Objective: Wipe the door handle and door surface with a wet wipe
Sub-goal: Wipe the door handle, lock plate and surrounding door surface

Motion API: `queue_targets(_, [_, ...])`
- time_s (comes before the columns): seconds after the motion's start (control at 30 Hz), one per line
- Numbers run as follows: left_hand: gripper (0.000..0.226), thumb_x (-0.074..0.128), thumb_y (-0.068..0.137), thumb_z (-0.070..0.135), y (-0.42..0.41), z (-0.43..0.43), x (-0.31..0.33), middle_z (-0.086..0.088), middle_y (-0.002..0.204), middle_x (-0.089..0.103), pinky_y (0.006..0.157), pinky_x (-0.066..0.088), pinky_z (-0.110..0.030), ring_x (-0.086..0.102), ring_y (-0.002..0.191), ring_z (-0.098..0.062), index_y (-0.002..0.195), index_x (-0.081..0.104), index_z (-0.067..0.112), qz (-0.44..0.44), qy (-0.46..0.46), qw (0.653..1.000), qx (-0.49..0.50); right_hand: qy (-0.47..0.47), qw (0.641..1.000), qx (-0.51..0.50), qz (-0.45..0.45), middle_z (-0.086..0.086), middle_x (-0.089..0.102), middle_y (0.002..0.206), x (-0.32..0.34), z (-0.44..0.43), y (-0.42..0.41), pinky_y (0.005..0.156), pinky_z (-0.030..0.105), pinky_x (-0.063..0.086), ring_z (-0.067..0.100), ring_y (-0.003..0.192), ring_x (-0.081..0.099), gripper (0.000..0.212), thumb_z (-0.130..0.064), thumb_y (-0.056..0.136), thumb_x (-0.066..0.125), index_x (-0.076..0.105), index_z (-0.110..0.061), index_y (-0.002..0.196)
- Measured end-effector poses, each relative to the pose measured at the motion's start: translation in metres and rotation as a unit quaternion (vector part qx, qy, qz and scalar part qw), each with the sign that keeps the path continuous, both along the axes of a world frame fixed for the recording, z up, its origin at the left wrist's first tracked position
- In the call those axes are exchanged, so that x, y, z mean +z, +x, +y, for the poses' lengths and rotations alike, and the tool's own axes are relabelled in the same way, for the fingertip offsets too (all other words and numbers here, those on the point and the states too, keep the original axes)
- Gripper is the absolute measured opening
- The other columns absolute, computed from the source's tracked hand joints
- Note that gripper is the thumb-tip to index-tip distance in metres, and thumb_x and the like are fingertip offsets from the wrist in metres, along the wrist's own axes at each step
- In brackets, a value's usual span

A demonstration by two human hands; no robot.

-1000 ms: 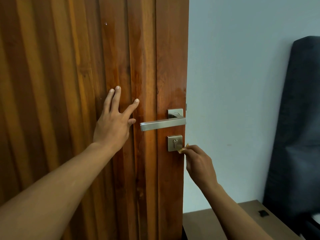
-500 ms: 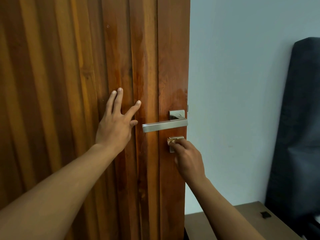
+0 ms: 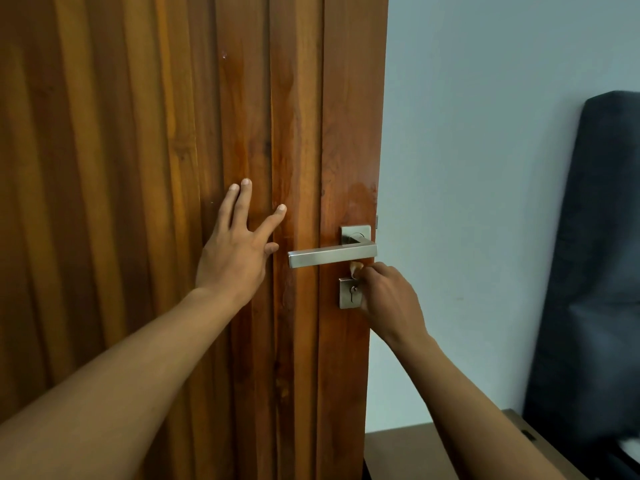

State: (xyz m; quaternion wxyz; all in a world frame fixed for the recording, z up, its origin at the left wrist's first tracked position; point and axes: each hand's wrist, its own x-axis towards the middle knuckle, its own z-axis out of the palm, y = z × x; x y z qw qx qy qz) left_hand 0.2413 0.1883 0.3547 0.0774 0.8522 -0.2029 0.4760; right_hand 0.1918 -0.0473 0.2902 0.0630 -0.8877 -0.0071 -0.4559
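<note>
The wooden door (image 3: 242, 98) fills the left and middle of the view, its ribbed boards running vertically, and its free edge stands against a pale wall (image 3: 485, 168). Near that edge sits the brushed-metal lever handle (image 3: 332, 256); its long axis is horizontal, with the free end pointing left toward the middle of the door and the pivot end at the square rose (image 3: 355, 233) on the right. Just below the lever is a square keyhole plate (image 3: 348, 294).

The left hand (image 3: 239, 251) lies flat against the door, just left of the lever's free end, fingers spread and pointing up, holding nothing.

The right hand (image 3: 388, 299) is curled closed with its fingertips pinching a small wad of wet wipe (image 3: 356, 268), pressed into the gap between the underside of the lever and the top of the keyhole plate. Only a small pale tip of the wipe shows; the rest is hidden inside the fingers, and it looks tinted orange, possibly from the door's colour. The hand covers the right part of the keyhole plate.

A glossy patch (image 3: 360, 199) shows on the wood above the handle. At the right edge, a dark upholstered panel (image 3: 595, 271) is cut off by the frame, with a brown surface (image 3: 398, 452) low beside it.
</note>
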Motion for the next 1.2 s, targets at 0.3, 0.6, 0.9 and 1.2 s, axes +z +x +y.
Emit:
queue_targets(0.3, [0.062, 0.054, 0.099, 0.033, -0.001, 0.0, 0.001, -0.013, 0.166, -0.005, 0.104, 0.045, -0.048, -0.01, 0.152, -0.031, 0.153, 0.026, 0.038, -0.006, 0.002, 1.0, 0.009, 0.081, 0.993, 0.07, -0.048, 0.005, 0.07, 0.106, -0.024, 0.019, -0.008, 0.082, 0.023, 0.049, 0.022, 0.091, 0.066, 0.024, -0.014, 0.089, 0.064, 0.071, -0.011, 0.111])
queue_targets(0.6, [0.061, 0.056, 0.098, 0.031, 0.0, 0.0, 0.0, -0.013, 0.166, -0.003, 0.104, 0.046, -0.049, -0.008, 0.152, -0.032, 0.153, 0.029, 0.037, -0.004, 0.002, 1.0, 0.006, -0.101, 0.994, 0.027, -0.017, 0.007, 0.071, 0.097, -0.057, 0.015, -0.01, 0.061, 0.033, 0.057, 0.027, 0.081, 0.067, 0.041, -0.002, 0.065, 0.082, 0.073, -0.009, 0.104])
queue_targets(0.9, [0.063, 0.056, 0.098, 0.033, -0.004, -0.001, 0.004, -0.013, 0.166, -0.006, 0.105, 0.045, -0.049, -0.01, 0.152, -0.032, 0.153, 0.026, 0.038, 0.005, 0.006, 1.0, 0.019, -0.04, 0.998, 0.049, -0.016, 0.007, 0.071, 0.095, -0.048, 0.02, -0.031, 0.059, 0.031, 0.057, 0.026, 0.074, 0.068, 0.039, 0.0, 0.06, 0.083, 0.073, -0.007, 0.098])
queue_targets(1.2, [0.054, 0.047, 0.102, 0.034, -0.023, 0.006, 0.021, -0.015, 0.165, 0.002, 0.121, 0.024, -0.047, 0.0, 0.152, -0.033, 0.153, 0.028, 0.038, 0.048, 0.037, 0.998, 0.014, -0.063, 0.994, 0.083, 0.017, -0.004, 0.067, 0.093, -0.019, 0.032, -0.061, 0.06, 0.024, 0.055, 0.016, 0.077, 0.066, 0.03, -0.018, 0.071, 0.081, 0.072, -0.019, 0.099])
